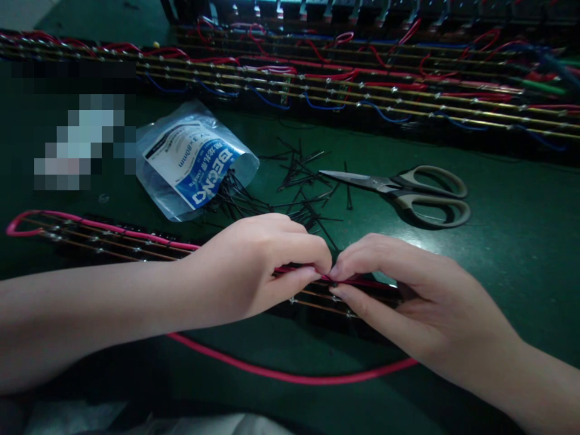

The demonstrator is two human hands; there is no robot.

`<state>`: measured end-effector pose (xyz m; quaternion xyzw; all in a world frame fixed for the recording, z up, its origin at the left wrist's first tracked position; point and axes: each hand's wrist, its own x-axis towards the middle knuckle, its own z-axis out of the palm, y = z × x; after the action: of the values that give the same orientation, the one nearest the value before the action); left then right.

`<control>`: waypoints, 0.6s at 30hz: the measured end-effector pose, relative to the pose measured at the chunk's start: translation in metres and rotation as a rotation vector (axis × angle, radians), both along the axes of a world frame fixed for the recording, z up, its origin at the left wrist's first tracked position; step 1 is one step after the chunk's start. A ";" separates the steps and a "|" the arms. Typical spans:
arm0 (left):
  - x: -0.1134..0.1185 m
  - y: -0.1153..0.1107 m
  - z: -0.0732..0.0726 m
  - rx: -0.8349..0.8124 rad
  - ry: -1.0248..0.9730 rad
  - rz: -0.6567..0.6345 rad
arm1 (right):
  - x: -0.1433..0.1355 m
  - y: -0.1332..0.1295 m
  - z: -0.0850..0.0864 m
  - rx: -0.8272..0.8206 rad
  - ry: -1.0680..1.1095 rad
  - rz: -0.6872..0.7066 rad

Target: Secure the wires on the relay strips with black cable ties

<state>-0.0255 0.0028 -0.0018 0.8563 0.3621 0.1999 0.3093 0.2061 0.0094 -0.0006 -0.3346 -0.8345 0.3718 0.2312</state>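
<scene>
A long black strip with copper-coloured rods [140,249] lies across the table in front of me. Along its top runs a red wire [131,234], looped at the far left end and sagging below the strip in front. My left hand [272,260] is closed, thumb and forefinger pinching the red wire near the strip's right part. Beside it, the fingertips of my right hand [403,296] pinch a small black cable tie [334,284] at the wire. The tie is mostly hidden by fingers.
A plastic bag [181,157] spills black cable ties onto the green table [512,241]; several loose ties [299,172] lie behind my hands. Scissors [399,190] rest behind my right hand. More wired strips [317,84] stretch along the back. A blurred-out patch is at left.
</scene>
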 end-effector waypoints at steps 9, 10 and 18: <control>0.000 0.000 0.000 -0.035 -0.024 0.016 | 0.000 0.001 -0.001 0.007 0.016 -0.021; 0.000 0.000 0.000 -0.038 -0.023 0.016 | 0.000 0.001 -0.001 0.003 0.022 -0.019; 0.001 0.001 0.000 -0.057 -0.014 0.009 | 0.001 0.001 0.000 0.002 0.053 -0.003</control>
<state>-0.0243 0.0038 -0.0018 0.8440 0.3692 0.1970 0.3354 0.2067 0.0100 -0.0009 -0.3256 -0.8279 0.3795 0.2539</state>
